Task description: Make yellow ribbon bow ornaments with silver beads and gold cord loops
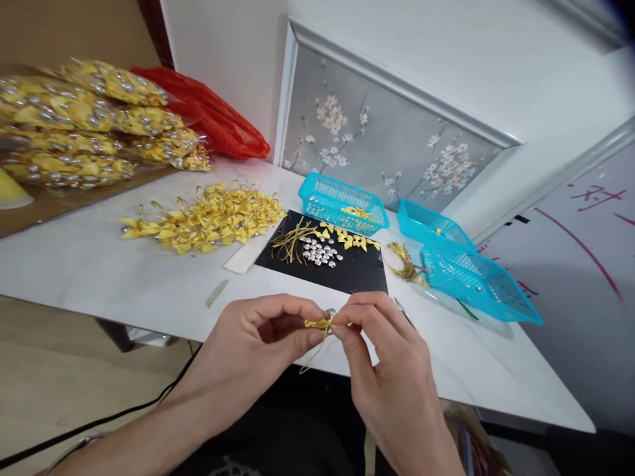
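Observation:
Close to the table's front edge, my left hand (270, 354) pinches a small yellow flower with a silvery bead (320, 324) between thumb and index finger. Opposite it, my right hand (384, 350) is closed at the flower's other side, its thumb and index finger gripping the thin gold cord (312, 362). A loop of that cord hangs below the fingers. The fingertips partly hide the flower. Beyond the hands lies a black mat (342, 276) bearing silver beads (321, 253), yellow petal pieces (358, 239) and cut gold cords (292, 243).
A pile of finished-looking yellow flowers (213, 218) lies left of the mat. Clear bags of them (74, 119) and a red plastic bag (213, 116) sit farther left. Blue baskets (342, 198) stand behind, more at right (476, 274), near a gold cord bundle (404, 264).

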Tool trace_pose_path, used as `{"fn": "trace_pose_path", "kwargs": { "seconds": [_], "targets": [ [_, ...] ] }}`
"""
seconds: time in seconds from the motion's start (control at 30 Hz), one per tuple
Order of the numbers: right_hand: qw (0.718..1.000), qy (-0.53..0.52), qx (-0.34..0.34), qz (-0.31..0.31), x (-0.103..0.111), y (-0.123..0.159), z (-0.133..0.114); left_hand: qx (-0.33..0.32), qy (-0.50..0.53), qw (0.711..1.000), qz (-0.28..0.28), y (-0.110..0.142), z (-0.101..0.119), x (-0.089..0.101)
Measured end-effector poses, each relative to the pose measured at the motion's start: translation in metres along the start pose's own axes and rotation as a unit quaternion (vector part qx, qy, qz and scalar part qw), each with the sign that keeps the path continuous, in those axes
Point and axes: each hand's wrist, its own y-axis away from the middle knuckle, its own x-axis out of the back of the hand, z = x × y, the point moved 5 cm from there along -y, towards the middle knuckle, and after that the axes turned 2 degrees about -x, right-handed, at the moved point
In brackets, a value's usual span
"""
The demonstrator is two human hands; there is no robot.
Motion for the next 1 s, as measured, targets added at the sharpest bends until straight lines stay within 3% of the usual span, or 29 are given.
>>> {"fn": "trace_pose_path", "kwargs": {
  "seconds": [0.37, 0.6, 1.0],
  "targets": [
    [1.000, -0.002, -0.008, -0.003, 0.001, -0.002, 0.000, -0.025, -0.006, 1.000, -0.017, -0.004, -0.002, 0.002],
    [0.996, 0.029, -0.028, 0.076, 0.014, 0.012, 0.000, 0.067, 0.134, 0.989, -0.018, -0.009, -0.011, 0.002],
    [0.995, 0.052, 0.000, 0.088, 0.001, 0.013, 0.008, 0.156, 0.254, 0.954, -0.028, -0.007, -0.014, -0.003]
  ]
}}
